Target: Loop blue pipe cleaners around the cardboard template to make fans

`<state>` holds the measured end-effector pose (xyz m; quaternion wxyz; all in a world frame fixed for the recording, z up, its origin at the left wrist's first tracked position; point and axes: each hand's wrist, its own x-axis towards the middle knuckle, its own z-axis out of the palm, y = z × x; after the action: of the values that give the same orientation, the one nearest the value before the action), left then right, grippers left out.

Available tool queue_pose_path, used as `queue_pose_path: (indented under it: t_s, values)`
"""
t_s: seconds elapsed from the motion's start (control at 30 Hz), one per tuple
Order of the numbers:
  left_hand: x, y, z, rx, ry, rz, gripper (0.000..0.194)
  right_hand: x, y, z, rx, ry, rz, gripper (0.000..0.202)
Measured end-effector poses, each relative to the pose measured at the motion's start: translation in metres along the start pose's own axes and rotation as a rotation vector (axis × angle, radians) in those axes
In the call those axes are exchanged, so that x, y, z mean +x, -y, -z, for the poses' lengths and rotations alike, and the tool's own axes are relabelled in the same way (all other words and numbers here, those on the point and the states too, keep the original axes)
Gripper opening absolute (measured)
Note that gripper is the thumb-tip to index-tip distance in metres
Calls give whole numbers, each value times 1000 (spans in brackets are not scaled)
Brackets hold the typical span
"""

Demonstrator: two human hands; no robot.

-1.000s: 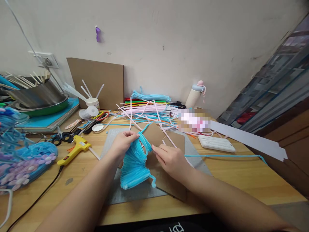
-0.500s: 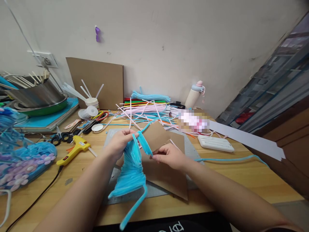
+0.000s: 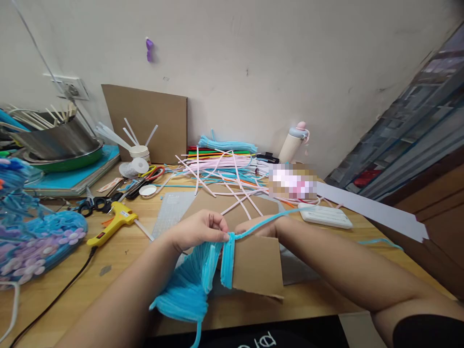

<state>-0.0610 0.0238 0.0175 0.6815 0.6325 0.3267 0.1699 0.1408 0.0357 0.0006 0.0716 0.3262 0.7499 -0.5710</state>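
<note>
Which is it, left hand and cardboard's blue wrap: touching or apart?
Touching. Head view shows the left hand, its thumb tip against the top of the blue wrap.

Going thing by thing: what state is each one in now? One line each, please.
Left hand: pinching the blue band
Right hand: partly hidden, grip unclear
Blue band: apparently wound around the cardboard piece
Blue loops: fanned out
Glue gun: lying down, power unclear
Black scissors: lying down, blades unclear
Bottle: standing, capped
Cup: uncovered, not empty
Metal pot: uncovered, not empty
Cardboard sheet: propped upright
</note>
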Motion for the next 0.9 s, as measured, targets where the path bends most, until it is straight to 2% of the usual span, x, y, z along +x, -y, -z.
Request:
queue_pose_path:
  t_s: [0.1, 0.23, 0.33, 0.4, 0.47, 0.57, 0.63, 0.77, 0.9]
  values:
    - [3, 5, -3, 64, 64, -20, 19, 7, 1, 13, 104, 127, -49, 26]
    - [6, 11, -2, 176, 41, -32, 20, 5, 12, 26, 293, 168, -59, 20]
    - [6, 13, 0, 234, 12, -39, 19, -2, 26, 29, 113, 162, 24, 20]
    - [5, 13, 2, 252, 4, -41, 18, -8, 36, 27, -96, 95, 106, 21]
    - [5, 12, 3, 263, -13, -38, 17, -13, 44, 20, -297, -50, 155, 20]
    - [5, 10, 4, 270, -65, -39, 17, -18, 51, 8, -558, -311, 119, 16]
    - [5, 10, 5, 267, -93, -42, 18, -20, 51, 3, -643, -421, 104, 14]
    - [7, 11, 6, 249, -122, -33, 21, -19, 45, 0, -634, -488, 140, 13]
    - [8, 14, 7, 237, -164, -19, 25, -18, 40, 1, -631, -521, 89, 13]
